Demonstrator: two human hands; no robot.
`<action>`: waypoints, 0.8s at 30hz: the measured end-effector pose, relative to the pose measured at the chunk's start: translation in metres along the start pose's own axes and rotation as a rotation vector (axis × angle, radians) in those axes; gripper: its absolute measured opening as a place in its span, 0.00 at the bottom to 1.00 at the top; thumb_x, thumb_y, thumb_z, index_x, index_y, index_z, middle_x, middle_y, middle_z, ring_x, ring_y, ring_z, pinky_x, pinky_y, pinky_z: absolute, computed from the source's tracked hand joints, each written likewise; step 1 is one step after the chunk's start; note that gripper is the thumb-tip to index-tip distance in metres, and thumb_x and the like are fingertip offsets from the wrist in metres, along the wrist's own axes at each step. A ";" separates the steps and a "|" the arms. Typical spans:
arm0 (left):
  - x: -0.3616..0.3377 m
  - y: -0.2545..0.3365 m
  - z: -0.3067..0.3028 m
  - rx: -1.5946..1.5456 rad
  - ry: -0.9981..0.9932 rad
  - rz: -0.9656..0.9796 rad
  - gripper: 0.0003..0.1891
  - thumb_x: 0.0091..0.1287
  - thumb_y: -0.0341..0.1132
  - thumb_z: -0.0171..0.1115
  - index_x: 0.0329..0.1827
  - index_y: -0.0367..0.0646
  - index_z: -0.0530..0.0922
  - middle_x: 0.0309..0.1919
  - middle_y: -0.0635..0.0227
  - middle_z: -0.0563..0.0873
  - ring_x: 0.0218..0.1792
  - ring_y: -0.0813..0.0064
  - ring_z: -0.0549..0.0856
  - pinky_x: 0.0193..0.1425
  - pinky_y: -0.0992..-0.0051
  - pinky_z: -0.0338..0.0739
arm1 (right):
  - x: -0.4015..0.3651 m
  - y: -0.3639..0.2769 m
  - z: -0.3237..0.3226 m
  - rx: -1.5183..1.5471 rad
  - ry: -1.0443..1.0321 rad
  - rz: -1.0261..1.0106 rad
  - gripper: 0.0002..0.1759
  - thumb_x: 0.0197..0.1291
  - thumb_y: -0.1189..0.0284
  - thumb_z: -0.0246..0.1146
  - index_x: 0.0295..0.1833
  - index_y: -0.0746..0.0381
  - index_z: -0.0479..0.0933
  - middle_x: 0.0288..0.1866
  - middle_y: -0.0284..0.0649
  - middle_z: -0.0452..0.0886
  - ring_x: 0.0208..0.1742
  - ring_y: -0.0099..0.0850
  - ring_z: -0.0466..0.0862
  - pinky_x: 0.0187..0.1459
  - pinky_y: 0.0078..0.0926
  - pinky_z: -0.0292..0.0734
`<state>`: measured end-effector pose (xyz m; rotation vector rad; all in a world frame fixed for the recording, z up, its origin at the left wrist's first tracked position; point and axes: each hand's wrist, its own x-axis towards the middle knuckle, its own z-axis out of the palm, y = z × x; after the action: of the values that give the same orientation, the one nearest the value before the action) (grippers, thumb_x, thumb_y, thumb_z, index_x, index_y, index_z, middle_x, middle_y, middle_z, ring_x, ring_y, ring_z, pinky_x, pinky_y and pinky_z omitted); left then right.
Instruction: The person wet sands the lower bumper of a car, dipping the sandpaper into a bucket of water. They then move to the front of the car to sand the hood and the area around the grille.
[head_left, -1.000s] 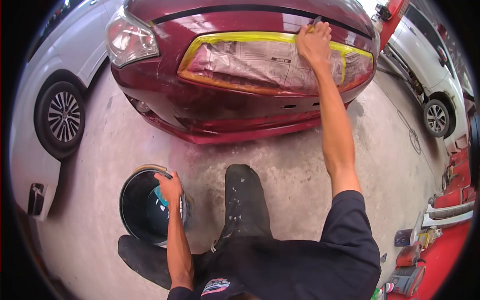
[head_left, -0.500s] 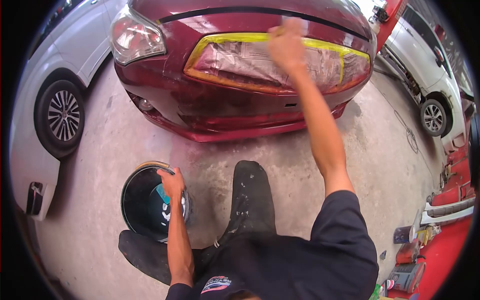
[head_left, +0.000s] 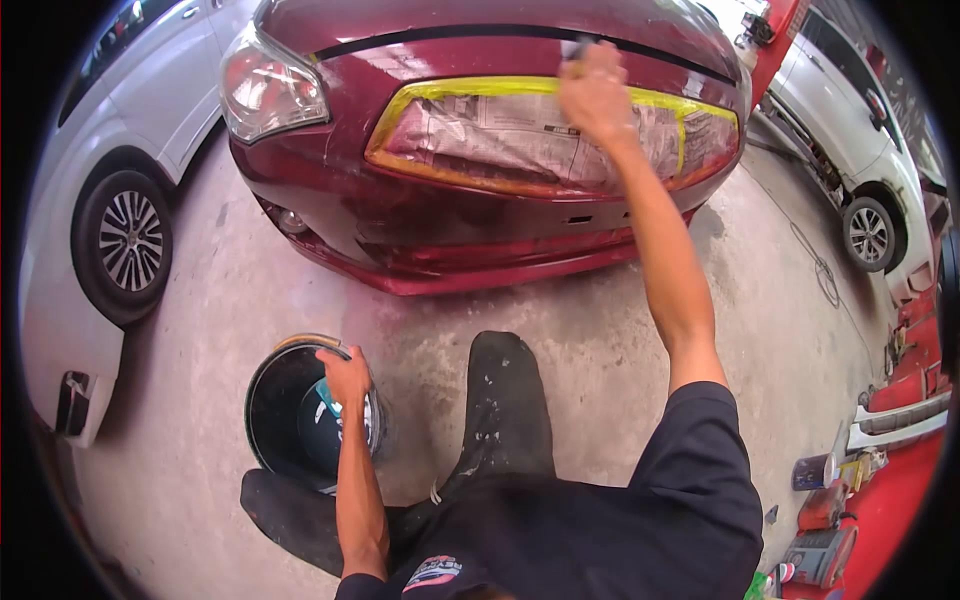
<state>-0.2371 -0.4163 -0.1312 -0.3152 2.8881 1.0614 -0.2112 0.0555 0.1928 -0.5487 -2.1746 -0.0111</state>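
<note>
At the lower left, my left hand (head_left: 348, 374) is closed around the rim of a dark bucket (head_left: 275, 405), which is tilted so that its inside shows. A teal piece (head_left: 327, 397) shows below my fingers inside the bucket. My right hand (head_left: 597, 90) reaches out to the dark red car bumper (head_left: 400, 215), over the upper edge of the grille. Its fingers are curled on a small greyish thing, too blurred to name, at the bumper's top edge. Newspaper (head_left: 500, 130) edged with yellow masking tape (head_left: 470, 84) covers the grille opening.
A clear headlight (head_left: 275, 85) sits left of the bumper. A silver car (head_left: 150, 90) stands at the left and a white one (head_left: 850, 120) at the right. Several cans (head_left: 815, 470) and red panels line the right edge. A cable (head_left: 825, 275) lies on the concrete floor.
My right hand has shifted slightly to the right and down along the bumper's upper edge. My left hand still grips the bucket. The whole view has shifted a little.
</note>
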 end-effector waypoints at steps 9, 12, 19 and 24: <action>0.001 -0.002 -0.006 0.021 0.001 0.008 0.32 0.73 0.49 0.62 0.67 0.32 0.63 0.61 0.27 0.84 0.61 0.28 0.84 0.68 0.42 0.76 | 0.008 0.000 0.050 -0.191 0.142 -0.140 0.41 0.83 0.52 0.40 0.74 0.83 0.65 0.85 0.73 0.60 0.85 0.64 0.65 0.84 0.55 0.60; 0.003 -0.014 0.010 0.010 0.054 0.062 0.31 0.74 0.48 0.61 0.66 0.32 0.63 0.59 0.27 0.85 0.60 0.27 0.85 0.67 0.41 0.76 | 0.024 0.067 0.007 -0.082 -0.030 0.230 0.42 0.84 0.51 0.40 0.75 0.85 0.63 0.86 0.75 0.57 0.89 0.64 0.58 0.86 0.55 0.57; -0.006 0.003 -0.005 0.066 -0.006 0.014 0.31 0.74 0.49 0.60 0.66 0.32 0.62 0.58 0.27 0.86 0.59 0.26 0.85 0.67 0.41 0.76 | 0.014 -0.012 0.080 -0.276 0.164 -0.017 0.45 0.82 0.49 0.40 0.75 0.85 0.66 0.79 0.78 0.66 0.84 0.69 0.65 0.82 0.58 0.63; 0.008 -0.016 0.014 0.031 0.064 0.080 0.32 0.74 0.49 0.61 0.67 0.32 0.62 0.57 0.26 0.86 0.58 0.27 0.86 0.65 0.41 0.77 | 0.041 0.067 0.021 -0.070 -0.053 0.364 0.46 0.83 0.48 0.40 0.78 0.86 0.60 0.79 0.79 0.65 0.85 0.67 0.62 0.85 0.58 0.56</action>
<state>-0.2416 -0.4204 -0.1534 -0.2378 2.9944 1.0349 -0.2225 0.1361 0.1991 -0.9877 -2.1010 0.1256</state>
